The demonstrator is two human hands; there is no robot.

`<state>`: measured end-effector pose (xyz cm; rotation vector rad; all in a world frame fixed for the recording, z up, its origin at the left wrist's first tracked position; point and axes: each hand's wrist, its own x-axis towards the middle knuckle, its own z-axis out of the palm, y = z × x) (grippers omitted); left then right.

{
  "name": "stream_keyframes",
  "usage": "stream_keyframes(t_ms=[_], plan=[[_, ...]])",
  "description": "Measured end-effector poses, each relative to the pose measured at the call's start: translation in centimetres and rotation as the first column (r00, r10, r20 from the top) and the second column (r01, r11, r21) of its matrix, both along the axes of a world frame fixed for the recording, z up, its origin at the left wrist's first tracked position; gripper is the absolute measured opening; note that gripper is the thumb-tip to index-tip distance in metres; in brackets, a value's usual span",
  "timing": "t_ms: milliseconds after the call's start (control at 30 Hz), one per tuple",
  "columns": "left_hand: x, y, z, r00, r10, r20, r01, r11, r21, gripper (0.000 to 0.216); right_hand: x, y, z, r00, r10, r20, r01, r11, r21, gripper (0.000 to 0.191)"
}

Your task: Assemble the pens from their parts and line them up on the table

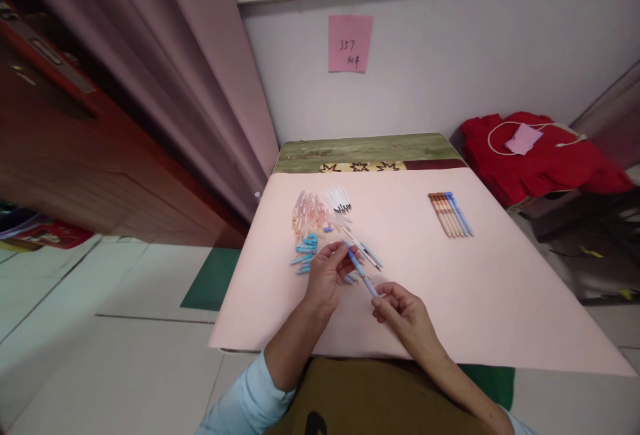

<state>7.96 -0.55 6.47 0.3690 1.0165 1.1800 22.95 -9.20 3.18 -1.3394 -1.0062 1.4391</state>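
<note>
Between my two hands is a blue pen (361, 269), held at a slant above the pink table sheet. My left hand (327, 271) pinches its darker blue upper end. The fingers of my right hand (403, 311) close round the pale lower end. Just beyond my left hand lie several turquoise pen parts (306, 253), partly hidden by it. Past the pen, white refills with dark tips (367, 255) rest on the sheet. Farther back are a pile of clear pinkish pen barrels (309, 213) and a fan of thin white refills (340, 199).
At the right of the pink sheet (500, 295), brown-topped and blue-topped pens (450, 215) lie in a row. A red cloth (545, 161) with a white cable stands beyond the table's right edge. A pink note (350, 44) hangs on the wall. A wooden door (100, 148) is at the left.
</note>
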Motion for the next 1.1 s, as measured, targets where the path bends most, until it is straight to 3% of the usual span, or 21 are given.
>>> stream_keyframes(t_ms=[233,367,533,700,800,867,1000,1100], plan=[[0.2,-0.2,0.5,0.999,-0.003,-0.035,0.005,0.998,0.06,0.034,-0.5,-0.2,-0.7,1.0,0.005,0.02,-0.005,1.0,0.006,0.042],[0.5,-0.5,0.9,0.997,-0.024,-0.073,0.031,0.995,0.096,0.035,-0.3,0.0,-0.8,0.992,0.016,0.127,-0.021,0.999,0.039,0.04],[1.2,-1.1,1.6,0.992,-0.033,-0.119,0.051,0.986,0.157,0.036,0.5,0.2,-1.3,0.948,-0.064,0.313,0.019,0.989,0.145,0.032],[1.5,-1.1,2.0,0.988,-0.05,-0.145,0.08,0.975,0.209,0.036,0.8,-0.1,-0.7,0.948,-0.119,0.295,0.061,0.978,0.2,0.03],[1.2,-1.6,1.3,0.964,-0.07,-0.255,0.134,0.96,0.244,0.035,1.4,-0.1,-0.4,0.941,-0.175,0.291,0.108,0.967,0.231,0.028],[0.7,-2.6,0.2,0.908,-0.109,-0.405,0.228,0.938,0.259,0.031,2.4,0.2,-0.6,0.926,-0.242,0.289,0.174,0.954,0.242,0.029],[-1.0,-5.5,-2.9,0.671,-0.184,-0.718,0.478,0.848,0.229,0.018,6.9,1.7,-1.4,0.861,-0.406,0.307,0.335,0.906,0.259,0.041],[-1.9,-7.1,-5.0,0.554,-0.124,-0.823,0.564,0.783,0.261,0.014,12.2,3.9,-2.1,0.783,-0.508,0.359,0.415,0.857,0.306,0.046]])
